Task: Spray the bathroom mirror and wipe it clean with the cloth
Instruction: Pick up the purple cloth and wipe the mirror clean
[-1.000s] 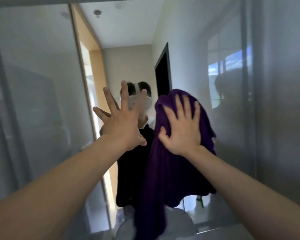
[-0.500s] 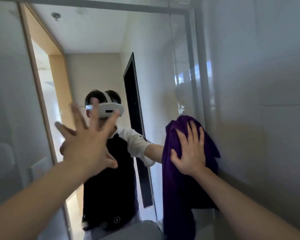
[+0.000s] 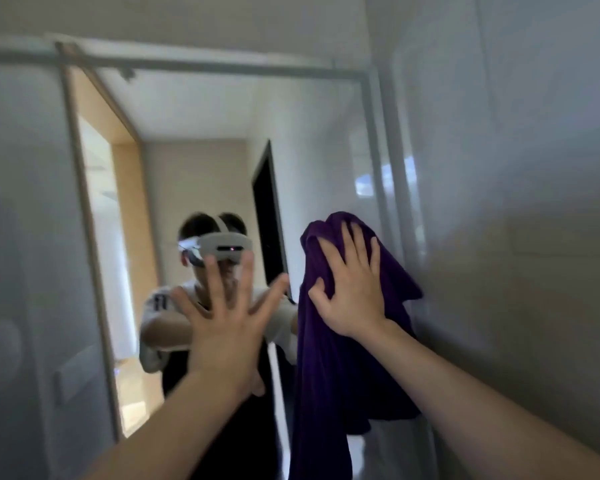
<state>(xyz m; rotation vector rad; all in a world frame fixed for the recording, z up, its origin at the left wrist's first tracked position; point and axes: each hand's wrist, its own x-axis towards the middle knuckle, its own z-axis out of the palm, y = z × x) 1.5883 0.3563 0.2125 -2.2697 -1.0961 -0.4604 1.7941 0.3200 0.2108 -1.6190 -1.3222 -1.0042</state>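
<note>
Fingers, right hand: we see the fingers [image 3: 347, 252] straight and slightly spread, laid flat on the purple cloth [image 3: 336, 358]; the thumb digs into a fold at the cloth's left edge.
Fingers, left hand: we see all five spread wide and straight, holding nothing; whether the palm touches the glass we cannot tell, as this hand is blurred.
Right hand: the right hand [image 3: 352, 289] presses the cloth against the mirror [image 3: 309, 140], near the mirror's right edge.
Left hand: the left hand [image 3: 222, 323] is raised in front of the mirror, left of the cloth and apart from it.
Cloth: we note its upper part bunched under the right hand; the rest hangs down in long folds to the bottom of the view.
Mirror: a thin metal frame [image 3: 222, 69] runs along its top and right side; the glass shows the reflection of a person in a white headset [image 3: 227, 249], a dark doorway [image 3: 265, 209] and a lit wooden door frame [image 3: 129, 202].
Wall: a pale glossy wall [image 3: 516, 202] adjoins the mirror on the right, just beside the cloth.
</note>
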